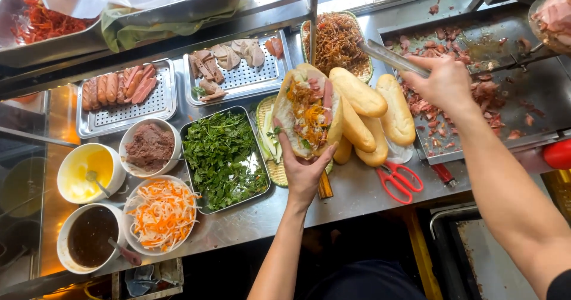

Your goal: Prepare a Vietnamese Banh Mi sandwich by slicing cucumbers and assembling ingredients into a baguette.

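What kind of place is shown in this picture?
Probably a street-food sandwich stall: the left hand holds a filled baguette, plain bread rolls lie beside it, and the right hand works tongs over a griddle of meat.

Split baguette sandwich (309, 112), filled, cradled open in left palm; metal tongs (389, 57) over griddle

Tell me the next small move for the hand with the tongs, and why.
Probably close the tongs on some chopped meat on the griddle and carry it to the sandwich. The right hand holds the tongs over the meat, while the left hand holds the split roll open, already filled with shredded vegetables and cold cuts.
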